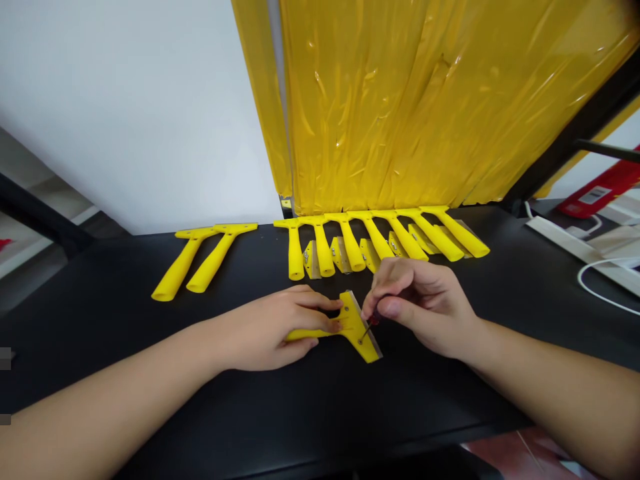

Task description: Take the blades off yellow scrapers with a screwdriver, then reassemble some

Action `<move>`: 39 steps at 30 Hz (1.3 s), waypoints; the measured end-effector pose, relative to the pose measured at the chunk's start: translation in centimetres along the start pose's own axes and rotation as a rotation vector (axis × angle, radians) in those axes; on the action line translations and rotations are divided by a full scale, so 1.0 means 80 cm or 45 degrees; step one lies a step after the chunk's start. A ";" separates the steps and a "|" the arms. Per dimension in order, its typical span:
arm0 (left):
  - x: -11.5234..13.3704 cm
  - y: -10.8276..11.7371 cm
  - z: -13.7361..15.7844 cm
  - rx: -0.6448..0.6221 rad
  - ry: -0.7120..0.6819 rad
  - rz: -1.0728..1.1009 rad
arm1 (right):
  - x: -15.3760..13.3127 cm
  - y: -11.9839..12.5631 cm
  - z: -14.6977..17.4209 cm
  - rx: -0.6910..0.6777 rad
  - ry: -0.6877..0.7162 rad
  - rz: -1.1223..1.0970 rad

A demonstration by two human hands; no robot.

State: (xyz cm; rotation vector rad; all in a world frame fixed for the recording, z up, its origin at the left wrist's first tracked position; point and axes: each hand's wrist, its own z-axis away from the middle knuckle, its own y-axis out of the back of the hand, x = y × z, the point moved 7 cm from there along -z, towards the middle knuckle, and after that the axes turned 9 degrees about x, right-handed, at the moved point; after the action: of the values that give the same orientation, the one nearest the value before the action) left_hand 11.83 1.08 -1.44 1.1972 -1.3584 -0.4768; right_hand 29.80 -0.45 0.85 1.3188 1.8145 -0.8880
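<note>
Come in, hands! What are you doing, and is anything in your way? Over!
Left hand holding scraper. Right hand gripping screwdriver, tip at scraper. Nothing seen blocking; yellow handles lie beyond.

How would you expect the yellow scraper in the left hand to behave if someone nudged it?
The yellow scraper looks like molded plastic, so it is probably stiff and fairly light. Its wide T shape should favor sliding over rolling.

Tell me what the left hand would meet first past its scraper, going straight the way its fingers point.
Likely the right hand or its screwdriver, just across the scraper; depth is unclear, so which comes first is hard to tell.
</note>
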 end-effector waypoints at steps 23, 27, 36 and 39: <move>-0.001 0.000 0.000 0.039 -0.004 0.019 | 0.030 -0.033 0.011 -0.200 -0.594 -0.658; -0.002 -0.002 0.001 0.017 0.015 0.021 | 0.028 -0.035 0.012 -0.188 -0.570 -0.686; -0.001 -0.001 0.000 0.024 0.003 -0.003 | 0.030 -0.031 0.007 -0.208 -0.557 -0.649; -0.002 -0.001 0.000 0.032 -0.002 0.000 | 0.027 -0.035 0.011 -0.185 -0.583 -0.678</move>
State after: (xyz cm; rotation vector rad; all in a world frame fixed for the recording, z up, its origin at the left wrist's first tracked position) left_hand 11.80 1.14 -1.57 1.2171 -1.3697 -0.4620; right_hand 26.78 -0.84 -1.07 0.4789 1.8289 -1.1920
